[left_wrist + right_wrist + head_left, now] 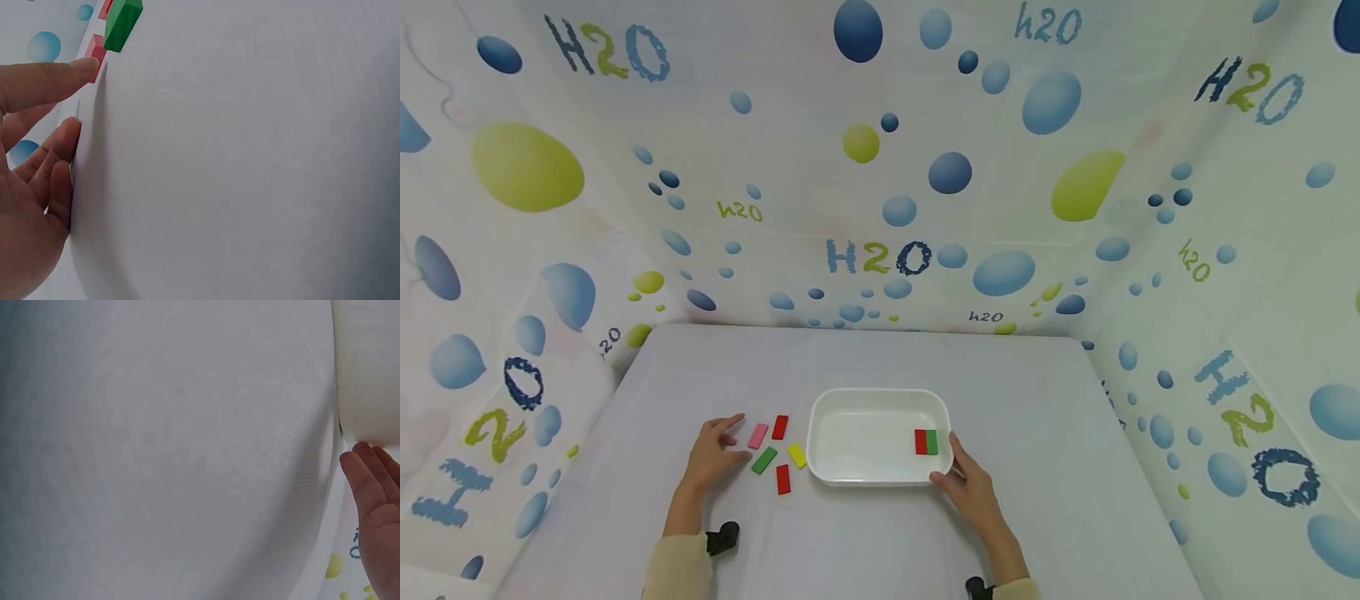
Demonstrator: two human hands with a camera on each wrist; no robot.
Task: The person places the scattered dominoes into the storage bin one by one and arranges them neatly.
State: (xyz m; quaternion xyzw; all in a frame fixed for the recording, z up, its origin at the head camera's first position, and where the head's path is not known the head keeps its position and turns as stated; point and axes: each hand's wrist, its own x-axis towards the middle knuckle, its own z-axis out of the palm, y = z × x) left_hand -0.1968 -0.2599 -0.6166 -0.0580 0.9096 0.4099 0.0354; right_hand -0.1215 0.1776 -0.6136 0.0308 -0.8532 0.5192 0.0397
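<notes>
In the head view my left hand (709,457) hovers or rests just left of several loose blocks, its thumb and index finger parted with nothing between them. Nearest to it are a pink block (757,435) and a green block (764,460); in the left wrist view the index fingertip overlaps the pink block (96,49), and contact is unclear. Two red blocks (780,427) and a yellow block (797,454) lie beside these. My right hand (972,490) holds the near right corner of a white tray (865,479), thumb in front and fingers along the side.
Inside the tray, at its right end, a red block (921,442) and a green block (932,442) lie side by side. A white cloth (1030,392) covers the table. Printed curtains (790,167) hang behind it and on both sides.
</notes>
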